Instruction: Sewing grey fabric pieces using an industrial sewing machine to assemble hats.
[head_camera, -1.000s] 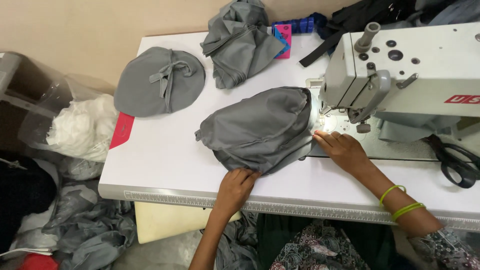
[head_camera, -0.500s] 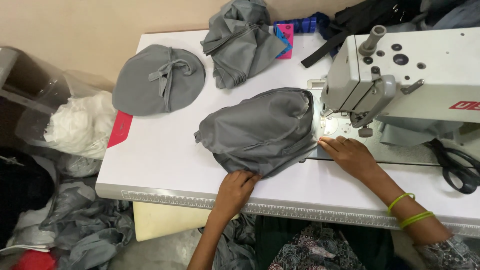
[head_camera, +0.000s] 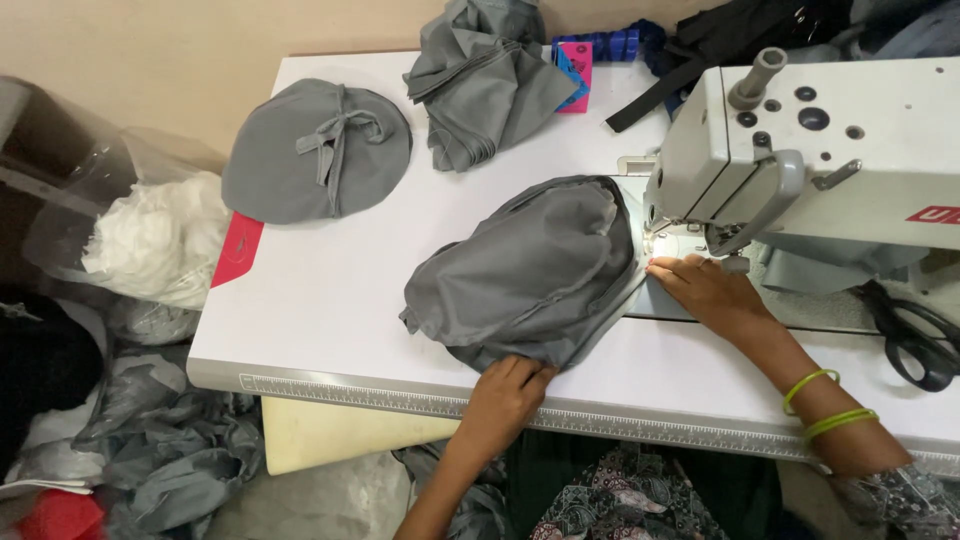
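Nearest to me, my left hand (head_camera: 507, 395) lies at the front edge of the white table (head_camera: 330, 300), fingers curled down and pinching the near hem of the grey fabric piece (head_camera: 535, 275). The hold is narrow, closed on cloth, knuckles up.

The fabric piece lies in a rounded, puffed heap directly beyond that hand, its long axis slanting from the near left up to the far right, where its edge reaches in under the head of the sewing machine (head_camera: 830, 160). So the cloth runs away from my left hand and toward my right.

My right hand (head_camera: 700, 290) rests flat on the machine bed, just beside the needle area, fingertips touching the far right edge of the fabric; it presses rather than grasps, fingers extended and close together. It is the hand nearer the lit patch under the needle (the needle itself is too small to make out). Green bangles (head_camera: 830, 405) sit on that forearm.

To the right on the bed, black scissors (head_camera: 915, 340) lie well apart from both hands.

Farther back: a finished grey cap with a tied bow (head_camera: 315, 150) at far left, and a folded stack of grey cloth (head_camera: 490, 80) beside a pink card (head_camera: 575, 70)
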